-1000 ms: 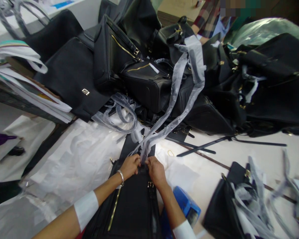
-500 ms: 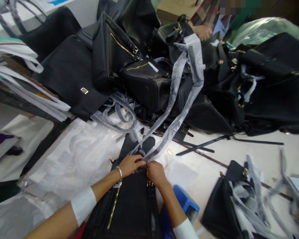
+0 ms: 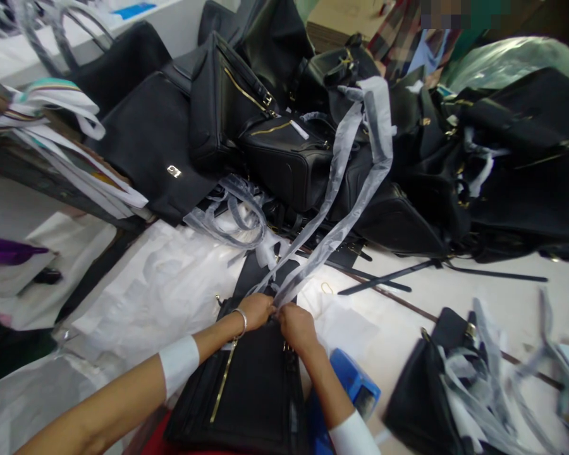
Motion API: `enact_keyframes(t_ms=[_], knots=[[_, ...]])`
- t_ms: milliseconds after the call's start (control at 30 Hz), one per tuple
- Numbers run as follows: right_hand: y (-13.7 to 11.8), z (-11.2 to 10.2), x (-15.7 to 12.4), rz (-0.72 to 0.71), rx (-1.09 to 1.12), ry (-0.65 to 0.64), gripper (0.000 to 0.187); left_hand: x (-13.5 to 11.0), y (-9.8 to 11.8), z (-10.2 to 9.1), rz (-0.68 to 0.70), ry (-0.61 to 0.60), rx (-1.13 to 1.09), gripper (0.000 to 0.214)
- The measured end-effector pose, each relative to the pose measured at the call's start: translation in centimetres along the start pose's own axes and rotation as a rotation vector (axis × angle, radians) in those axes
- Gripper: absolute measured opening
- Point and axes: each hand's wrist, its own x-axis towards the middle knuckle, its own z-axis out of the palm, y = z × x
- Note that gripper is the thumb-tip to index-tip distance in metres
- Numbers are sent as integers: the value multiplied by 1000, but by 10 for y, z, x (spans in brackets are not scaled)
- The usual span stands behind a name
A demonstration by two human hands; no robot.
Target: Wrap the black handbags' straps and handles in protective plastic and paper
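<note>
A black bag (image 3: pixel 258 385) with gold zips stands below my hands, its flap (image 3: pixel 249 275) folded away from me. Over its top edge my left hand (image 3: pixel 257 311) and my right hand (image 3: pixel 298 325) meet, both closed with fingertips pinched together. A long strap wrapped in clear plastic (image 3: pixel 329 243) runs from between them up over the bag pile. Its lower end goes in at my fingers; the exact spot they grip is hidden.
Several black bags (image 3: pixel 284 170) are heaped along the far side. A smaller black bag (image 3: pixel 420 392) with wrapped straps stands at right. Near my right forearm is a blue device (image 3: pixel 353 379). White wrapping sheets (image 3: pixel 161 284) lie left; white ribbons (image 3: pixel 76 151) hang from a rail.
My left fingers have curled in closer to my right hand, which keeps its grip. The view has shifted slightly left. The other person's hand at the back has gone from sight.
</note>
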Motion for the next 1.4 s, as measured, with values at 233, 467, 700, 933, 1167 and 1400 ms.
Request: enact_keyframes(t_ms=[233, 467, 700, 933, 1167, 1400], knots=[[-2, 6, -13, 9, -30, 59, 16, -19, 11, 13, -82, 97, -28, 9], [3, 1, -39, -38, 87, 164, 31, -97, -18, -23, -127, 239, -222, 30], [-38, 26, -113, -260, 179, 225, 23, -199, -93, -46, -420, 544, -458, 30], [-40, 54, -129, -293, 176, 213, 21, -219, -89, 13, -393, 412, -522, 31], [-52, 40, -171, -277, 130, 296, 21, -198, -80, -9, -263, 353, -572, 40], [-76, 65, -211, -168, -8, 365, 19, -179, -57, -25, -3, 279, -79, 41]])
